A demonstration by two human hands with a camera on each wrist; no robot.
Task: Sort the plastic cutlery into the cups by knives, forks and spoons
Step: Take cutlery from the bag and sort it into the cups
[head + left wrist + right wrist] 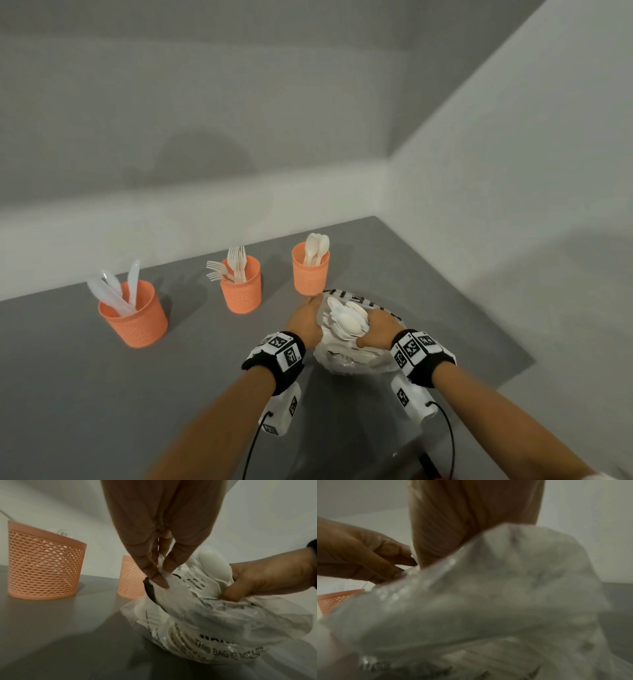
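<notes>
Both forearms, wearing black wristbands with printed markers, reach to a clear plastic bag [346,359] of white cutlery on a grey table [85,394]. Left hand [306,323] pinches the bag's rim; right hand [378,330] grips its opposite edge, spoons [347,322] protruding between them. Beyond stand three orange mesh cups: knives [135,315], forks [241,286], spoons [311,272]. Plain pale walls meet in a corner behind.

A grey table [85,394] carries three orange mesh cups [135,317] in a row and, just beside the rightmost, a clear plastic bag [352,363] of white cutlery.
</notes>
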